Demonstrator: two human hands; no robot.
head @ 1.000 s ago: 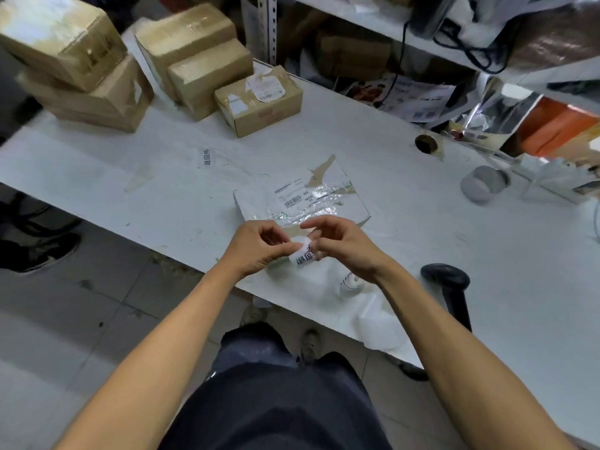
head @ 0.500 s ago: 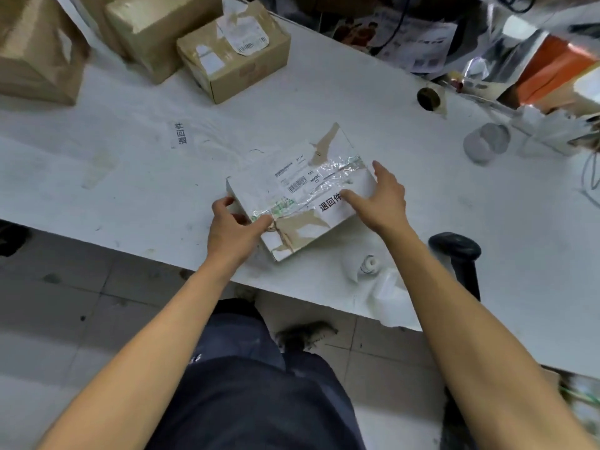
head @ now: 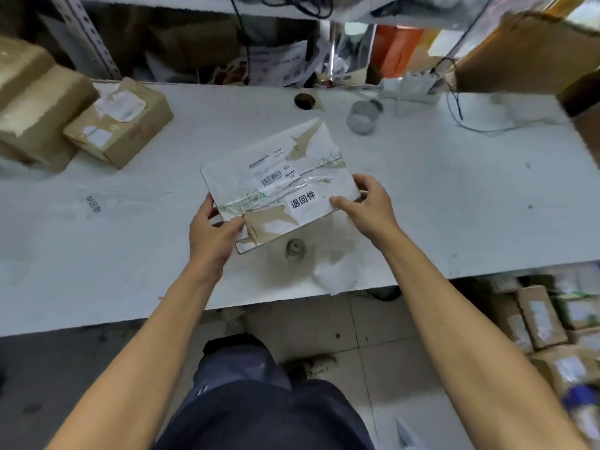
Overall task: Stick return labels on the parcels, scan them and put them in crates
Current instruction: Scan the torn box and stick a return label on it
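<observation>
Gripping the flat white parcel (head: 279,183) by its two near corners, the person keeps it face up over the middle of the white table (head: 454,196), so the printed side stays readable. The left hand (head: 212,233) pinches the near-left corner, thumb on top and fingers curled underneath; the right hand (head: 365,207) clamps the right edge the same way, thumb pressing just beside the return label (head: 303,203). That label sits on the near-right part of the top face, clear of the barcode (head: 271,179) farther up, probably so a scanner can read the code unobstructed. Whether the parcel rests on the table or is lifted off it cannot be told for certain, though its near edge appears raised. A small label roll (head: 294,249) lies on the table just near of the parcel, handy for the next one. Brown cardboard boxes (head: 117,125) wait at the far left, and more parcels (head: 540,319) lie on the floor at the right. Judging by the stuck label, scanning comes next.
</observation>
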